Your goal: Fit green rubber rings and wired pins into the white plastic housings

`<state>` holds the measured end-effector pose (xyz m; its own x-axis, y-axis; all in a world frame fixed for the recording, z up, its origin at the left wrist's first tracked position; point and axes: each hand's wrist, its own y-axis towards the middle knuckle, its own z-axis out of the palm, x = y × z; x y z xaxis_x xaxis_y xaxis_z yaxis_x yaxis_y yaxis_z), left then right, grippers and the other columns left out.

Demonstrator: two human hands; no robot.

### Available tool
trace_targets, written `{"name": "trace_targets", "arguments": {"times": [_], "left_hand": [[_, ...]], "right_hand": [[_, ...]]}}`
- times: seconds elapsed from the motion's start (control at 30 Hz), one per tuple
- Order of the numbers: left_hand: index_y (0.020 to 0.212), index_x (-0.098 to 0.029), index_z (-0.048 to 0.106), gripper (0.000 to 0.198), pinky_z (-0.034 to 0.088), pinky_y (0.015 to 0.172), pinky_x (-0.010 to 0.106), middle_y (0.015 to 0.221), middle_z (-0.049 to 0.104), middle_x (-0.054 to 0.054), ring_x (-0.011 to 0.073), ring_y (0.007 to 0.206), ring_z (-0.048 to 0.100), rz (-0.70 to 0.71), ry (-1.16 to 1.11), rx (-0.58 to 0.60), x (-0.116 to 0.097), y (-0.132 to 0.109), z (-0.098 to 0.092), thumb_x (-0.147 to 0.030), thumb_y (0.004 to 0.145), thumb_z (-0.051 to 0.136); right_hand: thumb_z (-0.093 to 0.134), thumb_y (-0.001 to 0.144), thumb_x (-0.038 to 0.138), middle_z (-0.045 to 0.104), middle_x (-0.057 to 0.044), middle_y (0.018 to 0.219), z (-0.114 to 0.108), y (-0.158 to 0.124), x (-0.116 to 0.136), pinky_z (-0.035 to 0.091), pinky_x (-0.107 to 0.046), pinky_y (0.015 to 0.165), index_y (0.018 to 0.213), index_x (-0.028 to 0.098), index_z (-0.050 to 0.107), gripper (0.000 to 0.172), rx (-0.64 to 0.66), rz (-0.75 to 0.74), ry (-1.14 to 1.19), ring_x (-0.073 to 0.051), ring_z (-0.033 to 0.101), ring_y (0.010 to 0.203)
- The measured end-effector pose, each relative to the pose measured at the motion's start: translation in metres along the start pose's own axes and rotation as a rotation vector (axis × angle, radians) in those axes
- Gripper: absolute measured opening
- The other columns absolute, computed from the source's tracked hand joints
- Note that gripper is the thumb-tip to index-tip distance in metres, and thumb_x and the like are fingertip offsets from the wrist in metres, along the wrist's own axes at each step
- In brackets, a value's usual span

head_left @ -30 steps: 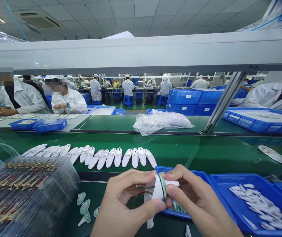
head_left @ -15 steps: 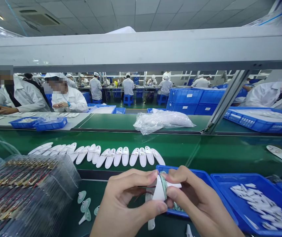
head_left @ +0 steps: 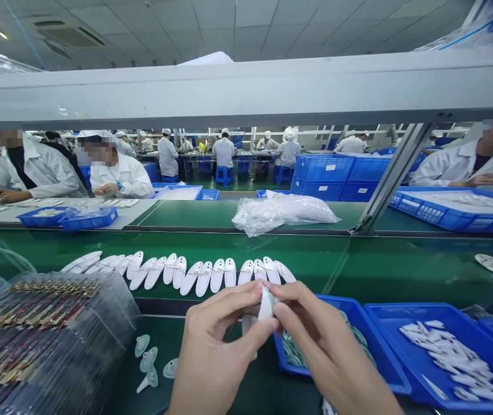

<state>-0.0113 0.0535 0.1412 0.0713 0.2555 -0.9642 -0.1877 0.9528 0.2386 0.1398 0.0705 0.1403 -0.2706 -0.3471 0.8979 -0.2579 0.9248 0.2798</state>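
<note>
Between my two hands is a small white plastic part (head_left: 265, 305) with a pale green piece against its right side. My left hand (head_left: 218, 346) pinches its white side between thumb and fingers. From the right, my right hand (head_left: 322, 340) closes thumb and fingertips on the green side, hiding much of it. Below the held part, another white piece is mostly covered by my left hand. Several pale green pieces (head_left: 148, 359) lie on the dark bench left of my hands. Behind my right hand stands a blue tray (head_left: 391, 377) holding more green parts.
A row of white oval shells (head_left: 203, 279) lies on the green conveyor belt (head_left: 359, 265). At left is a stack of clear trays (head_left: 69, 340) with wired parts. To the right, a blue tray (head_left: 385, 331) holds white pieces. Co-workers sit beyond the belt.
Both hands have risen slightly and turned the held part, whose right-hand white projection is now hidden. Thin wires under my left fingers no longer show. The shells have shifted right along the belt.
</note>
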Motion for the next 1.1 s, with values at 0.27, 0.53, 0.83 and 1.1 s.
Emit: {"name": "trace_targets", "arguments": {"times": [0.27, 0.53, 0.83, 1.1], "left_hand": [[0.109, -0.032, 0.081, 0.037, 0.062, 0.094, 0.039, 0.115, 0.080, 0.002, 0.0293, 0.106, 0.075, 0.185, 0.366, -0.084, 0.010, -0.005, 0.008, -0.016, 0.075, 0.077], [0.114, -0.023, 0.079, 0.030, 0.066, 0.084, 0.032, 0.111, 0.079, 0.008, 0.0253, 0.099, 0.076, -0.102, 0.147, 0.054, 0.006, 0.002, 0.002, -0.034, 0.088, 0.070], [0.118, -0.021, 0.077, 0.033, 0.065, 0.083, 0.033, 0.112, 0.080, 0.011, 0.0262, 0.099, 0.076, -0.189, 0.028, 0.070, 0.013, 0.006, -0.001, -0.038, 0.092, 0.066], [0.106, -0.021, 0.081, 0.023, 0.064, 0.077, 0.027, 0.097, 0.082, 0.008, 0.0243, 0.090, 0.078, -0.091, -0.002, -0.026, 0.018, 0.003, 0.008, -0.033, 0.089, 0.070]], "right_hand": [[0.056, 0.100, 0.047, 0.071, -0.010, 0.132, 0.000, 0.007, -0.007, 0.056, -0.038, 0.102, 0.133, 0.023, 0.068, 0.043, 0.040, 0.097, 0.141, -0.027, 0.067, 0.120], [0.048, 0.100, 0.057, 0.068, -0.010, 0.138, 0.008, 0.002, -0.006, 0.050, -0.044, 0.109, 0.133, 0.024, 0.069, 0.052, -0.150, 0.126, -0.025, -0.031, 0.058, 0.132], [0.038, 0.105, 0.052, 0.065, -0.007, 0.139, 0.039, -0.002, -0.017, 0.050, -0.045, 0.109, 0.135, 0.029, 0.067, 0.048, -0.164, 0.058, -0.146, -0.031, 0.053, 0.137], [0.036, 0.108, 0.039, 0.068, -0.008, 0.130, 0.042, -0.003, -0.029, 0.055, -0.037, 0.095, 0.129, 0.027, 0.069, 0.041, -0.200, -0.098, -0.235, -0.029, 0.060, 0.126]]}}
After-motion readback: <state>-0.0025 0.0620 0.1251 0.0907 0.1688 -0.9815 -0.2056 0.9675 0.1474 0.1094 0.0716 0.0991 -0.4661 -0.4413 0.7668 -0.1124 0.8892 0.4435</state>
